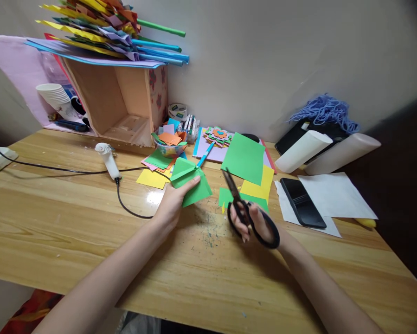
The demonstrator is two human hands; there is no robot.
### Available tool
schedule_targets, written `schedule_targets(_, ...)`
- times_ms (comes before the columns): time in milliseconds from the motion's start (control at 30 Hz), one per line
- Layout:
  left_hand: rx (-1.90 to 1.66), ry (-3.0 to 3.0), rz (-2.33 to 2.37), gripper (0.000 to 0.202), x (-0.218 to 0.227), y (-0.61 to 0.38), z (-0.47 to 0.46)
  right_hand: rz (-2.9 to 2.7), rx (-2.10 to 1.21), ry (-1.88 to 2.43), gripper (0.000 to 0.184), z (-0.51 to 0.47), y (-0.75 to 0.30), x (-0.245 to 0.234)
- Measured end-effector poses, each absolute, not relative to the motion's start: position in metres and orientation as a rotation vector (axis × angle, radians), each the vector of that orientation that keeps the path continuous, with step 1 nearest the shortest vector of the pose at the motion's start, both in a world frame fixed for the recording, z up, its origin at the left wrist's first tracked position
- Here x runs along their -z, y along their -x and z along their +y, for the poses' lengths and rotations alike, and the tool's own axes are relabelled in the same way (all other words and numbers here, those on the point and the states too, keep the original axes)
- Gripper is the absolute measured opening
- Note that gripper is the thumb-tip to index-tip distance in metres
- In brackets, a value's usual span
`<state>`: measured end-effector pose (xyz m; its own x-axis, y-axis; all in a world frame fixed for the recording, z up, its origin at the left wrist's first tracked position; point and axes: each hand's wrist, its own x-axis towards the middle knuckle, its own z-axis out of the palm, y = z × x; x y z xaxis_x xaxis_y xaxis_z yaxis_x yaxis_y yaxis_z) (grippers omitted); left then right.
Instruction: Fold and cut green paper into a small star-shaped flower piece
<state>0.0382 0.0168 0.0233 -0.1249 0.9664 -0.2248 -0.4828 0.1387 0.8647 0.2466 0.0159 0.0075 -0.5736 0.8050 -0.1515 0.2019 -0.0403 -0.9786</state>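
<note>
My left hand (176, 202) grips a folded piece of green paper (198, 191) between thumb and fingers, above the middle of the table. Creases run across the paper. In my right hand (248, 220) is a pair of black-handled scissors (233, 185), blades pointing up and away, apart from the green paper. My thumb and fingers pass through the handle loops. Behind the scissors lie a large green sheet (245, 157), a yellow sheet (260, 183) and a green strip (260, 200). Beyond the held paper, a layered paper flower (217, 136) with a blue stem rests on coloured sheets.
A white glue gun (107, 160) stands at left, its black cord (131, 211) looping behind my left wrist. A bowl (170, 148) of paper scraps sits before an open box (114, 102) topped with paper flowers (104, 32). A black phone (303, 202) and white rolls (304, 150) lie right.
</note>
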Motion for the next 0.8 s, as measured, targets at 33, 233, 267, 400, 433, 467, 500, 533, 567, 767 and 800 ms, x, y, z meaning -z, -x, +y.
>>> schedule_targets(33, -1.38, -0.64, 1.019, 0.045, -0.024, -0.038, 0.017, -1.756, -1.451, 1.226, 0.06, 0.024, -0.254, -0.009)
schedule_targets(233, -1.228, -0.689, 0.846, 0.039, -0.029, -0.045, 0.009, -1.493, -0.958, 1.536, 0.041, 0.058, -0.282, -0.002)
schedule_targets(267, -1.183, -0.693, 0.824, 0.038, -0.03, -0.046, 0.008, -1.443, -1.034, 1.476, 0.041, 0.059, -0.28, -0.001)
schedule_targets(400, -0.996, -0.756, 0.759, 0.037, -0.029, -0.047, 0.003, -1.336, -1.445, 1.225, 0.041, 0.047, -0.262, -0.002)
schedule_targets(433, -0.952, -0.78, 0.744, 0.037, -0.029, -0.047, 0.002, -1.28, -1.544, 1.185, 0.041, 0.043, -0.257, -0.002)
schedule_targets(467, -0.913, -0.799, 0.734, 0.035, -0.028, -0.048, 0.001, -1.22, -1.615, 1.148, 0.041, 0.039, -0.252, -0.001)
schedule_targets(500, -0.877, -0.813, 0.73, 0.034, -0.028, -0.048, 0.001, -1.179, -1.662, 1.116, 0.039, 0.036, -0.249, 0.0)
schedule_targets(533, -0.846, -0.82, 0.733, 0.033, -0.027, -0.048, 0.001, -1.152, -1.675, 1.088, 0.037, 0.034, -0.246, 0.001)
schedule_targets(567, -0.826, -0.821, 0.74, 0.033, -0.027, -0.049, 0.0, -1.136, -1.665, 1.07, 0.034, 0.032, -0.244, 0.002)
schedule_targets(767, -0.843, -0.779, 0.778, 0.047, -0.03, -0.055, -0.001, -1.09, -1.541, 1.103, 0.036, 0.032, -0.239, 0.001)
schedule_targets(800, -0.845, -0.778, 0.796, 0.048, -0.03, -0.056, -0.001, -1.084, -1.51, 1.106, 0.038, 0.032, -0.238, -0.001)
